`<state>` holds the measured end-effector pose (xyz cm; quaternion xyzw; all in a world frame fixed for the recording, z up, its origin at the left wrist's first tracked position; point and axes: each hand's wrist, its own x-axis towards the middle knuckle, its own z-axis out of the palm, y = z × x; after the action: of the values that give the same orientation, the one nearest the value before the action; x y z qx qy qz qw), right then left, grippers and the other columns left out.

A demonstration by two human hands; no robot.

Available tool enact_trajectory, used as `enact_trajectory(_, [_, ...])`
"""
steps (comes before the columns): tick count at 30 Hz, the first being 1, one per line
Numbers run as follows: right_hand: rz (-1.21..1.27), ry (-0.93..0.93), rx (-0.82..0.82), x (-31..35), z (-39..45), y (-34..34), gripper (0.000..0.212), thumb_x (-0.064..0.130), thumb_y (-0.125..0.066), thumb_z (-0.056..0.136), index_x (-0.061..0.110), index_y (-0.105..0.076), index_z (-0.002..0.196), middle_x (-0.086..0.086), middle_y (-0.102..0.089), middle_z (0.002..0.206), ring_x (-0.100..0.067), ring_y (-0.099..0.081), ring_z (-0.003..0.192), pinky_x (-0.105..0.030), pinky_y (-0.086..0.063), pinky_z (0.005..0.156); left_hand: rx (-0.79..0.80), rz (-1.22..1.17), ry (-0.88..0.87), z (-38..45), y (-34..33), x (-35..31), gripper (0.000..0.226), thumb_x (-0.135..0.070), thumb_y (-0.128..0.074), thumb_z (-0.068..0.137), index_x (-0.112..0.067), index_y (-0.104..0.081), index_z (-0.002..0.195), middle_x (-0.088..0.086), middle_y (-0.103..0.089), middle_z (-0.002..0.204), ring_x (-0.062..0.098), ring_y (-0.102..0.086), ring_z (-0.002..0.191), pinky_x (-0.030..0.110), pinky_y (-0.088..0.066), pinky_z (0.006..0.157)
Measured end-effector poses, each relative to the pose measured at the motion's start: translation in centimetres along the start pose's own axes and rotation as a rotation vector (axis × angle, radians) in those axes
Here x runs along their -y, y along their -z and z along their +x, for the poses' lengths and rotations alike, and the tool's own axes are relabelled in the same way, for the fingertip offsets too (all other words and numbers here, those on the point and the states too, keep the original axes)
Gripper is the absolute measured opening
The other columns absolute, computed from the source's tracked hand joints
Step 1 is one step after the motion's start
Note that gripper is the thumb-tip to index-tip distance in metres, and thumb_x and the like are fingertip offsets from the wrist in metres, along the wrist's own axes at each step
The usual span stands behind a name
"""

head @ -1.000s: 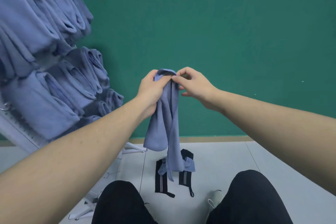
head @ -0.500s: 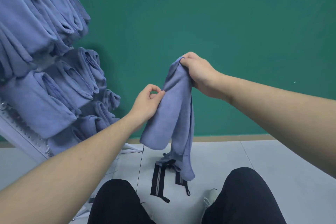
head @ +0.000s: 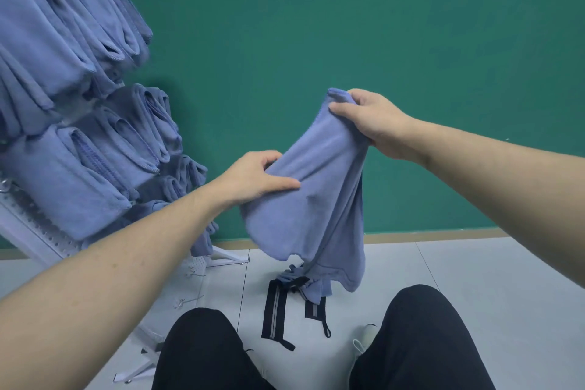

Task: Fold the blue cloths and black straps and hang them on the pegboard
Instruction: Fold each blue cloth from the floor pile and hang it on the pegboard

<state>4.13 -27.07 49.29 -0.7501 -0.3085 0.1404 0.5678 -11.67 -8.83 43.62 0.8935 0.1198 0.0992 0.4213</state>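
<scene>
I hold a blue cloth (head: 311,199) up in front of me, stretched at a slant. My right hand (head: 367,119) grips its top end. Lower and to the left, my left hand (head: 253,179) holds the cloth's side, thumb on the front and fingers curled behind. The cloth's lower edges hang loose. On the floor below lie black straps (head: 275,307) with grey stripes, with a small bunch of blue cloth (head: 311,286) on their top ends. The white pegboard (head: 34,231) leans at the left, hung with several folded blue cloths (head: 63,98).
A green wall (head: 348,25) rises behind, with a wooden skirting at the floor line. The floor is pale grey tile (head: 474,279). My knees in black trousers (head: 421,342) fill the bottom of the view. Loose metal hooks (head: 190,299) lie near the pegboard's white foot.
My right hand has moved right and down with the cloth's top end. My left hand went from pinching the cloth's edge to gripping its side, and the cloth is now spread wider between them.
</scene>
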Motion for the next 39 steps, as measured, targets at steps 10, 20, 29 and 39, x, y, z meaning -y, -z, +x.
enact_trajectory(10, [-0.087,-0.098,-0.192,-2.8,0.7,2.9,0.026,0.041,-0.049,0.099,0.022,-0.056,0.113,0.003,-0.060,0.115,-0.017,-0.057,0.104,-0.036,-0.047,0.093,-0.071,-0.529,0.150,-0.5,0.7,1.6,0.023,-0.027,-0.066,0.096,-0.022,-0.059,0.075,-0.005,-0.060,0.069,0.010,-0.052,0.060,0.022,-0.040,0.055])
enact_trajectory(20, [0.036,-0.214,-0.286,-4.3,0.1,4.4,0.017,0.036,-0.051,0.097,0.023,-0.056,0.107,0.003,-0.060,0.110,-0.018,-0.058,0.098,-0.033,-0.048,0.084,-0.020,-0.415,0.284,-0.9,0.2,3.4,0.012,-0.012,-0.074,0.089,-0.008,-0.063,0.090,0.007,-0.062,0.083,0.016,-0.060,0.077,0.025,-0.061,0.075])
enact_trajectory(29, [-0.031,-0.352,-0.232,-5.8,-1.3,3.0,0.007,0.024,-0.058,0.092,0.021,-0.054,0.088,-0.004,-0.056,0.092,-0.020,-0.050,0.075,-0.028,-0.041,0.064,-0.193,-0.863,0.482,-0.1,-1.3,2.7,0.003,-0.020,-0.068,0.094,-0.019,-0.065,0.096,-0.003,-0.072,0.081,0.007,-0.069,0.064,0.020,-0.057,0.059])
enact_trajectory(39, [0.023,-0.204,-0.117,-4.7,-2.4,-3.0,0.023,0.013,-0.068,0.088,0.020,-0.048,0.079,-0.006,-0.062,0.080,-0.019,-0.060,0.070,-0.025,-0.053,0.047,-0.356,-0.931,0.414,1.4,-5.9,-0.2,0.019,-0.012,-0.055,0.100,-0.014,-0.067,0.114,0.004,-0.076,0.106,0.017,-0.074,0.092,0.027,-0.059,0.073])
